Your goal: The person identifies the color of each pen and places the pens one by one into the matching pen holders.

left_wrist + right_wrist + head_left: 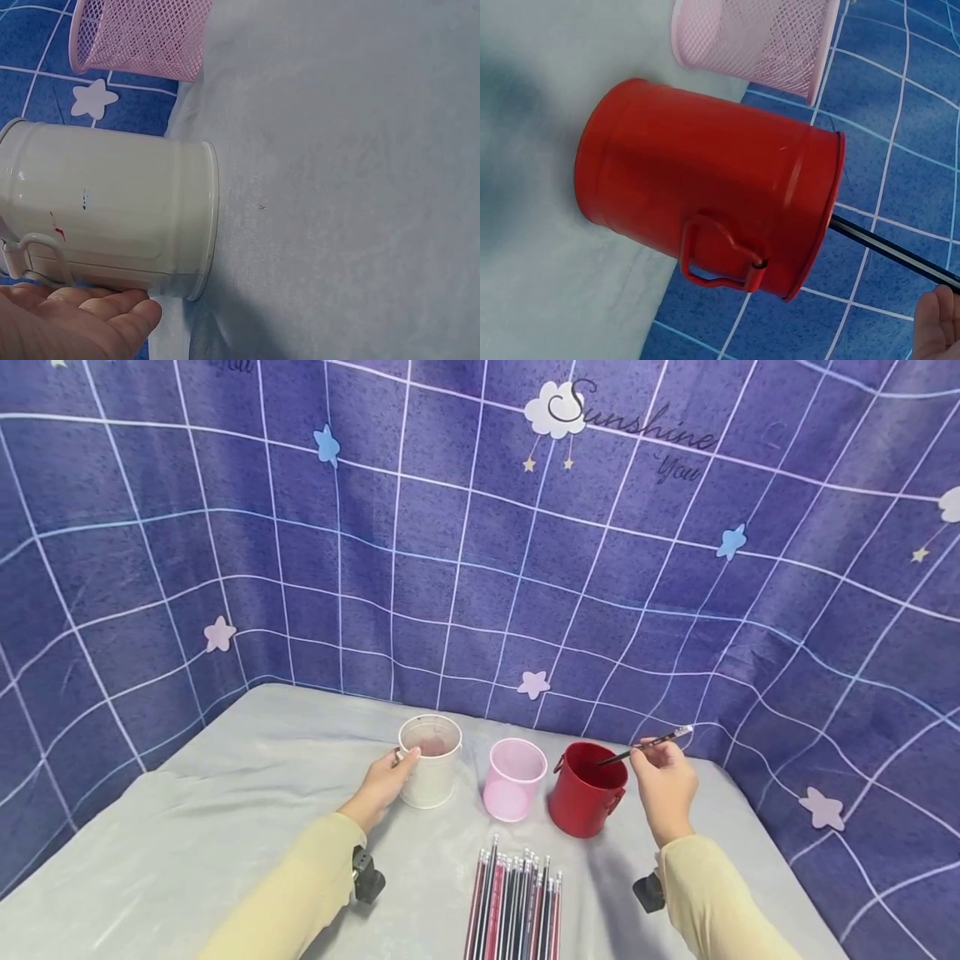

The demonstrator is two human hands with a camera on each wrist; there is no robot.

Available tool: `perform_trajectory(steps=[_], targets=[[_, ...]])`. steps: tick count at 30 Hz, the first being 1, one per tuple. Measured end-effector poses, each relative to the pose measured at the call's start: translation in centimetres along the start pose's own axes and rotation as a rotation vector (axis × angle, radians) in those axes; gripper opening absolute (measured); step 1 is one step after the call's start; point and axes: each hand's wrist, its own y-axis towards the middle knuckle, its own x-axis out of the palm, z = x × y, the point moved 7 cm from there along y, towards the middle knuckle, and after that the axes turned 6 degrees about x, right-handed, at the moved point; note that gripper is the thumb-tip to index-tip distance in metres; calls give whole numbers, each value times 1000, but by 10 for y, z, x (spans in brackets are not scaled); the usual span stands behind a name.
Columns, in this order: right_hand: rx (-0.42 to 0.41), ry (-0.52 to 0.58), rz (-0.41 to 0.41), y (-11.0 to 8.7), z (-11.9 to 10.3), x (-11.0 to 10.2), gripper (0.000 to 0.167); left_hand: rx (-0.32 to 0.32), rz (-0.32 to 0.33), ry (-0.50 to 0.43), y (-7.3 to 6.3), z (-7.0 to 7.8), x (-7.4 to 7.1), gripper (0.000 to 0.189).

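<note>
In the head view my right hand pinches a dark pencil near its pale upper end. The pencil slants down over the rim of a red bucket, its lower part inside; the right wrist view shows the pencil crossing that rim. My left hand holds the side of a cream-white bucket, thumb at the rim. In the left wrist view its fingers lie along the outer wall beside the looped handle.
Between the two buckets stands a pink mesh cup. A row of red and dark pencils lies in front on the grey cloth-covered table. Behind hangs a blue gridded curtain with stars and clouds.
</note>
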Motion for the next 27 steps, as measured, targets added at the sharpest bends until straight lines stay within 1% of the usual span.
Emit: perform_trajectory(steps=[4, 7, 11, 18, 22, 27], targets=[[28, -24, -7, -3, 6, 0, 15, -7, 7, 4, -1, -2, 0, 57], [37, -15, -8, -3, 10, -1, 15, -4, 2, 7, 0, -2, 2, 58], [34, -32, -11, -2, 13, 0, 15, 6, 2, 1, 1, -2, 4, 58], [23, -107, -11, 0, 14, 5, 15, -1, 30, -10, 1, -3, 3, 57], [21, -117, -6, 1, 15, 7, 15, -1, 36, -12, 1, -2, 2, 57], [12, -119, -23, -1, 12, 12, 14, -4, 50, -9, 0, -3, -1, 57]])
